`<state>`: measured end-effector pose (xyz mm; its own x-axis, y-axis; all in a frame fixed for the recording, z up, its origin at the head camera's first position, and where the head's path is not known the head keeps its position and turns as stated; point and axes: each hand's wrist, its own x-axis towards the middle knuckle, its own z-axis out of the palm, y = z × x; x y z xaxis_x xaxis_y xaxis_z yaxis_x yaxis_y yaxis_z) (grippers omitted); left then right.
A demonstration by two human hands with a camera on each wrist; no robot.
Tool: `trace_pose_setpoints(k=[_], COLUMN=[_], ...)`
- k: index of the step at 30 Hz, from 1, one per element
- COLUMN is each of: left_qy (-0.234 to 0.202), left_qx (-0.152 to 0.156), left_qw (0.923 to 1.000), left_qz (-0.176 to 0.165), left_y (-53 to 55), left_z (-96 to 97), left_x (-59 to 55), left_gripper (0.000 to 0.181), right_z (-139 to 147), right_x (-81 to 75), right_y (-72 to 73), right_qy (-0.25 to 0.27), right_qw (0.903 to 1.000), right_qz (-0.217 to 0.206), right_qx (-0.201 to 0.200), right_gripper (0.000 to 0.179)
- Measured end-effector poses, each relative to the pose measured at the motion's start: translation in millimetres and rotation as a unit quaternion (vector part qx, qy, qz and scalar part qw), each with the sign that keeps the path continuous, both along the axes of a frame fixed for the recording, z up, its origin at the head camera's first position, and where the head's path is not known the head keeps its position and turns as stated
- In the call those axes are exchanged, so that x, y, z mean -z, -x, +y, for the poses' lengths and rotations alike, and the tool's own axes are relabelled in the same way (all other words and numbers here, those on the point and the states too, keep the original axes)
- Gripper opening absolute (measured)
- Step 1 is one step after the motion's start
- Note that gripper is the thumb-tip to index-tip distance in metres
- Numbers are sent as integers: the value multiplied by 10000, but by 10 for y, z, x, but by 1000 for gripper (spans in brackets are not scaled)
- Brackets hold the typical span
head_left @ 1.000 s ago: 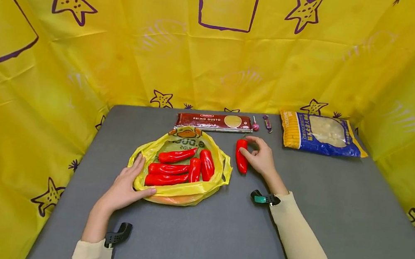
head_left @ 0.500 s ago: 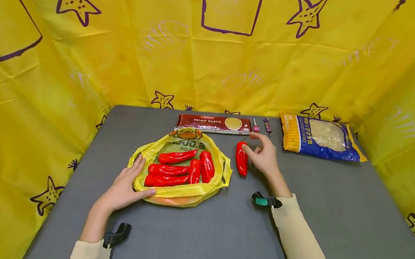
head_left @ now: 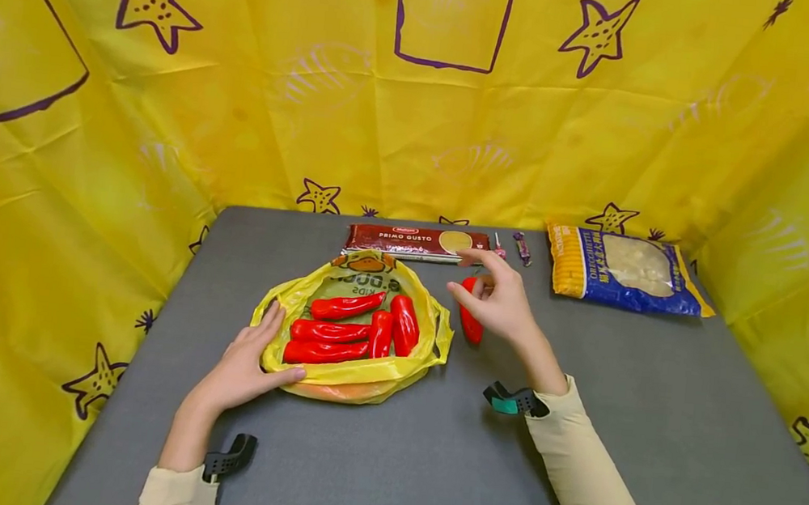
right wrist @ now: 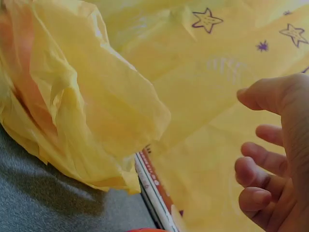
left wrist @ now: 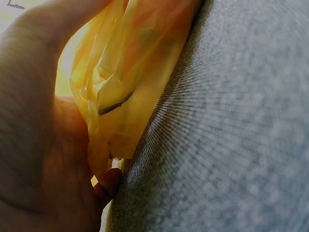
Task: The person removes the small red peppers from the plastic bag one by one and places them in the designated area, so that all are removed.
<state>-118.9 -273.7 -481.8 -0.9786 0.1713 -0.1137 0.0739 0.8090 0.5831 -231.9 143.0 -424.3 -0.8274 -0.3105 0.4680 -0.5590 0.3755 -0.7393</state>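
Observation:
My left hand (head_left: 244,359) rests against the left side of a yellow plastic bag (head_left: 356,376), fingers and thumb spread along its rim. In the left wrist view, the bag's thin yellow film (left wrist: 130,111) lies beside the palm. Several glossy red chili peppers (head_left: 329,331) lie inside the opened bag. One more red chili pepper (head_left: 471,328) lies on the table right of the bag, partly hidden behind my right hand (head_left: 505,303). That hand hovers over it with thumb and index finger apart. Nothing sits between the right fingers (right wrist: 263,157) in the right wrist view.
Behind the bag lies a brown Primo Gusto packet (head_left: 406,240), with a lollipop (head_left: 499,249) and a small purple wrapped candy (head_left: 522,248) to its right. A blue and yellow orecchiette pasta bag (head_left: 625,270) lies at the back right. Yellow cloth (head_left: 414,148) walls surround the grey table (head_left: 383,478).
My right hand has let go of the loose pepper, lifted, and shifted slightly left over it. That pepper stays on the table. The left hand and bag have hardly moved.

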Motion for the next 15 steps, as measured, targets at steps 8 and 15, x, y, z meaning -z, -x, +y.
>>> trace_pose_setpoints(k=[8, 15], left_qy=[-48, -42], left_qx=[44, 59], left_qw=[10000, 10000], left_qz=[41, 54], left_y=[-10, -7], left_z=[-2, -7], left_x=[-10, -1], left_gripper=[117, 117], right_z=[-158, -382], right_x=[-77, -227], right_y=[85, 239], right_qy=[-608, -821], right_qw=[9966, 9918], right_qz=[192, 79], right_qx=[-517, -977], right_gripper=[50, 51])
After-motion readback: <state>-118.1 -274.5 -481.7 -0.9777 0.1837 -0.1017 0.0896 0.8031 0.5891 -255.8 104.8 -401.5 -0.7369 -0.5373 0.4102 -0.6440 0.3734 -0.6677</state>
